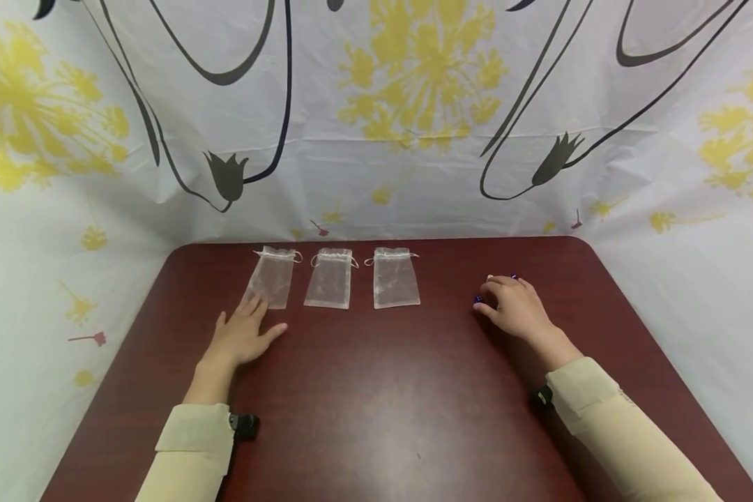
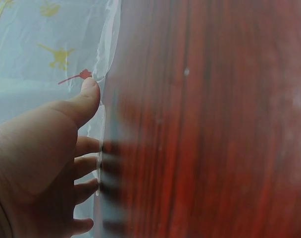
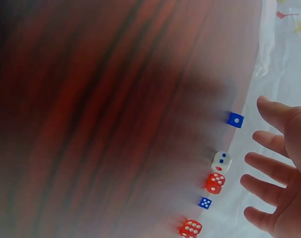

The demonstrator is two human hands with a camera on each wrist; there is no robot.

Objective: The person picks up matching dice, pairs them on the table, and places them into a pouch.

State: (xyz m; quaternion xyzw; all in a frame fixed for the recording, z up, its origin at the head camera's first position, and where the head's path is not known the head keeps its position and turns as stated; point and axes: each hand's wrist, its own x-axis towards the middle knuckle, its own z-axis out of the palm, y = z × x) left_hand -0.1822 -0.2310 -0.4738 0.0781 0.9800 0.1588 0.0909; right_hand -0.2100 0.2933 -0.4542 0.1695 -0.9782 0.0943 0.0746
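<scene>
Three sheer white drawstring pouches lie flat in a row: a left pouch (image 1: 276, 275), a middle pouch (image 1: 329, 282) and a right pouch (image 1: 395, 282). The left hand (image 1: 235, 340) has its fingers spread, fingertips at the bottom edge of the left pouch. Over several small dice at the right hovers the right hand (image 1: 516, 307), fingers loosely bent and apart. From the right wrist, a blue die (image 3: 235, 120), a white die (image 3: 221, 161), a red die (image 3: 216, 183), a smaller blue die (image 3: 205, 203) and another red die (image 3: 191, 228) show, none visibly gripped.
The dark red-brown table (image 1: 364, 383) has rounded far corners. Behind it and at both sides hangs a white curtain (image 1: 326, 104) with yellow and grey flower prints. Each wrist carries a small black camera, such as the left camera (image 1: 245, 427).
</scene>
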